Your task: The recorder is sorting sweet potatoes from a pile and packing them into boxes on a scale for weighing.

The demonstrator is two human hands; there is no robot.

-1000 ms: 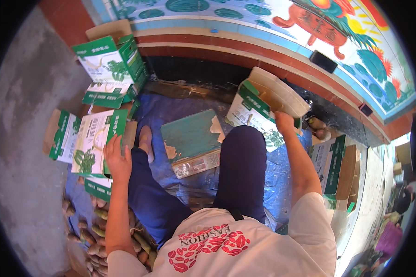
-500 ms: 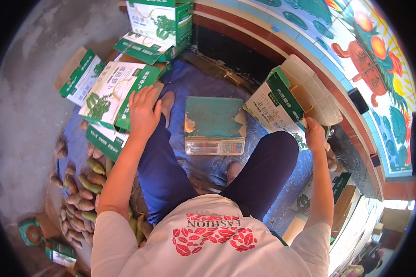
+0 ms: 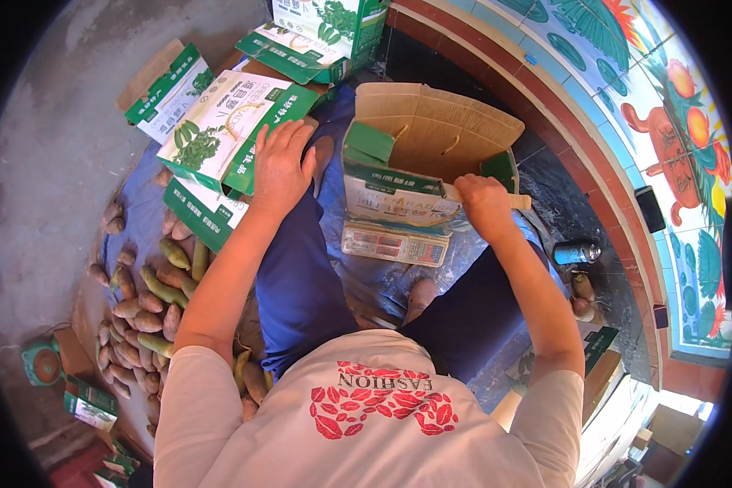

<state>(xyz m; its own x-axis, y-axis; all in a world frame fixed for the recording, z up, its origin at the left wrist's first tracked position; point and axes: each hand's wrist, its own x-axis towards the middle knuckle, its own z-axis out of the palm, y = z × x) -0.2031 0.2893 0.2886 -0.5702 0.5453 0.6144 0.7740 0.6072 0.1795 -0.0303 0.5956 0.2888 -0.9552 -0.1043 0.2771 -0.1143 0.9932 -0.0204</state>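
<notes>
My right hand [image 3: 485,205] grips the near wall of an open green-and-white cardboard carton [image 3: 407,191]. The carton's flaps stand up, showing bare brown cardboard inside and rope handles. It sits over the platform of a digital scale [image 3: 394,246], whose front panel shows below it between my legs. My left hand [image 3: 283,167] lies with its fingers stretched out on the edge of a closed green-and-white carton [image 3: 220,130] to the left.
Further cartons [image 3: 321,37] are stacked at the far left. Several radishes and sweet-potato-like roots [image 3: 142,325] lie heaped at the left on a blue sheet. A blue cylinder [image 3: 577,252] lies at the right near more roots. A painted tile wall [image 3: 626,106] curves along the right.
My right hand has brought the open carton leftward from the right side onto the scale. My left hand stays on the closed carton, and the view has shifted slightly.
</notes>
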